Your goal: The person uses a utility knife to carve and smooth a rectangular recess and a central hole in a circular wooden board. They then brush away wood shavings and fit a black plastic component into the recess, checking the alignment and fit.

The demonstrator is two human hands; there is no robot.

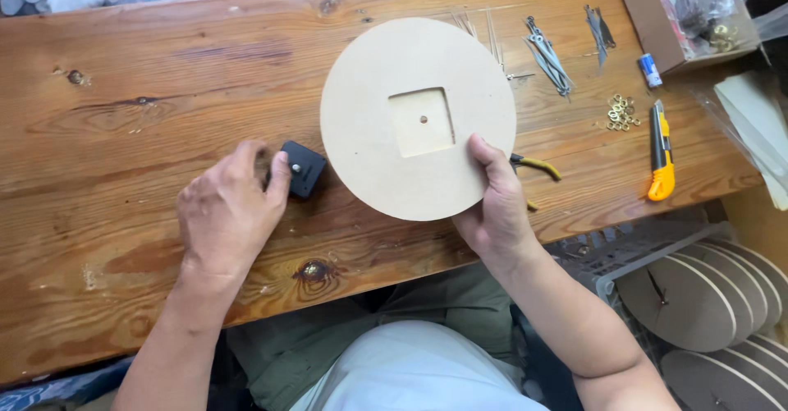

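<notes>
From my head view the light is soft, even daylight, bright enough to show the grain of the wooden table [123, 132] sharply. Shadows are faint and short, just under the round board [418, 119] and my hands. I see no glare, though the corners look slightly softer and darker.

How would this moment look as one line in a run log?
left hand: grasping black square mechanism | right hand: holding round board by edge | surface: wooden table | nearby: yellow knife
</notes>
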